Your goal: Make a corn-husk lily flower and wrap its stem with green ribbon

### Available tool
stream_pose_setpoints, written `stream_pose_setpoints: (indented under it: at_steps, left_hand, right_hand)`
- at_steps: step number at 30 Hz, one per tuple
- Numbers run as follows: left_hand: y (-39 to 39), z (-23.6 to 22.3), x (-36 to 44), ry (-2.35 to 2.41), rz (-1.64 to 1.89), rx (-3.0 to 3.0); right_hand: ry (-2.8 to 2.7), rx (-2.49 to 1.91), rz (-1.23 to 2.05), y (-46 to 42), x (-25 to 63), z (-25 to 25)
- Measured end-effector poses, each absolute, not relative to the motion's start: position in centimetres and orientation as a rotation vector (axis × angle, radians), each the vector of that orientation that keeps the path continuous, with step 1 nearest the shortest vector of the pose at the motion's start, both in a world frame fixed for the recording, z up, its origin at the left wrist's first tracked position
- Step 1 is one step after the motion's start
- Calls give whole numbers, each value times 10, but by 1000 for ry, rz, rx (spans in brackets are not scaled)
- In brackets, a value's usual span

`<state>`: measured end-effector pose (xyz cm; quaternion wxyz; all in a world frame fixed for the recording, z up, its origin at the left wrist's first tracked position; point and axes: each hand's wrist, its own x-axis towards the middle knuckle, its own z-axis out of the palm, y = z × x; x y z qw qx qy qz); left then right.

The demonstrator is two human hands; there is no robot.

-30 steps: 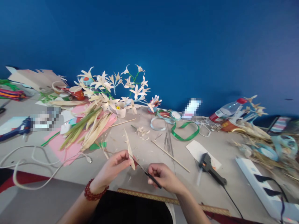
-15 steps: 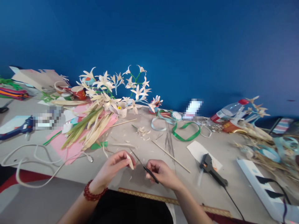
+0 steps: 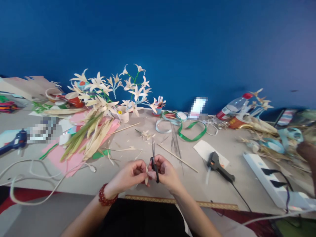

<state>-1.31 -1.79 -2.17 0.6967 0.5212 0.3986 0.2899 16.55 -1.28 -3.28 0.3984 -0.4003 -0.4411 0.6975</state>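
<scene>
My left hand [image 3: 134,174] is closed, pinching a small cream petal-shaped piece of husk [image 3: 146,177] between thumb and fingers. My right hand [image 3: 164,171] is wrapped round a pair of scissors [image 3: 155,169], whose blades point up and away from me. Its fingertips meet the husk piece beside my left fingers, so the two hands nearly touch. Just beyond them lie a small loose flower [image 3: 147,135] and thin husk strips [image 3: 127,149]. Dried husks [image 3: 98,138] rest on pink paper [image 3: 55,159] to the left.
Cream handmade flowers [image 3: 98,84] stand at the back left. A black glue gun [image 3: 221,166] lies right, near a white power strip [image 3: 263,181]. A wooden stick [image 3: 177,158], thin wires [image 3: 175,144] and green ribbon [image 3: 192,133] lie ahead. Another person's hand [image 3: 307,153] shows at the right edge.
My hands have come together, and the scissors have swung from pointing left to pointing away. Another person's hand has appeared at the right edge. The view has shifted slightly.
</scene>
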Motion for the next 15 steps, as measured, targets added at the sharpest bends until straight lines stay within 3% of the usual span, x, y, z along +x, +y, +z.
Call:
stream_pose_setpoints:
  at_steps: [6,15]
  left_hand:
    - [-11,-13,-5,849,638,1274]
    - [-14,-22,1,1001,1022,1190]
  right_hand:
    - [-1088,-1094,1667,-15,173,-33]
    - [-930,-1055,1523,-19,167,-36]
